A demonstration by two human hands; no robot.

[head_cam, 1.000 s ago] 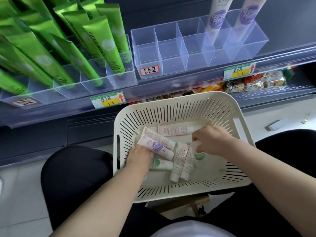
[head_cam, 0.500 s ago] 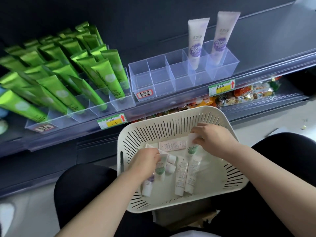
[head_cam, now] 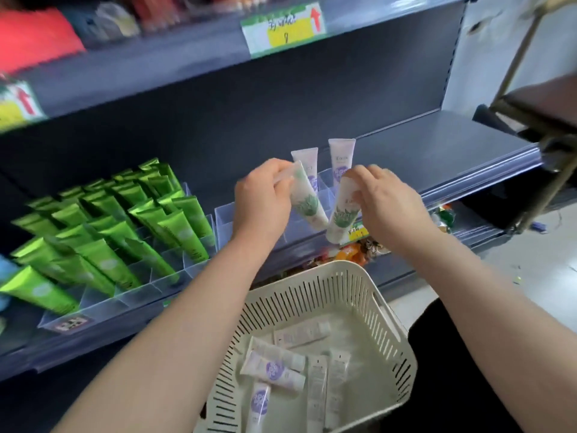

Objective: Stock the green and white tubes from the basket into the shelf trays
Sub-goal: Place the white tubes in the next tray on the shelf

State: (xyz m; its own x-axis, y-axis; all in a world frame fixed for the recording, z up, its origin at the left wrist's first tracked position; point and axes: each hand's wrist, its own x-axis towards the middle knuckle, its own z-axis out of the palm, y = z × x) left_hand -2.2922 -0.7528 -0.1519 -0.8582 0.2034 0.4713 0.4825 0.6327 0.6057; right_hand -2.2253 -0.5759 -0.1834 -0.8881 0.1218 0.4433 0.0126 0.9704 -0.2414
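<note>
Dark shelf (head_cam: pixel 437 145) holding clear tray (head_cam: pixel 224 220). Am holding green-and-white tube in each hand, above tray: left hand (head_cam: pixel 262 201) pinching left tube (head_cam: pixel 307 204), right hand (head_cam: pixel 387 201) pinching right tube (head_cam: pixel 342 214). Tubes seeming light, soft, slippery; gripping flat crimped end. Basket (head_cam: pixel 312 292) below.

Just one view here, a wide-angle head cam looking forward and down from close up. It faces a dark blue metal shelf unit (head_cam: pixel 312 98), with a cream slotted plastic basket (head_cam: pixel 315 295) right below at the bottom edge. Edges look blurred.
</note>
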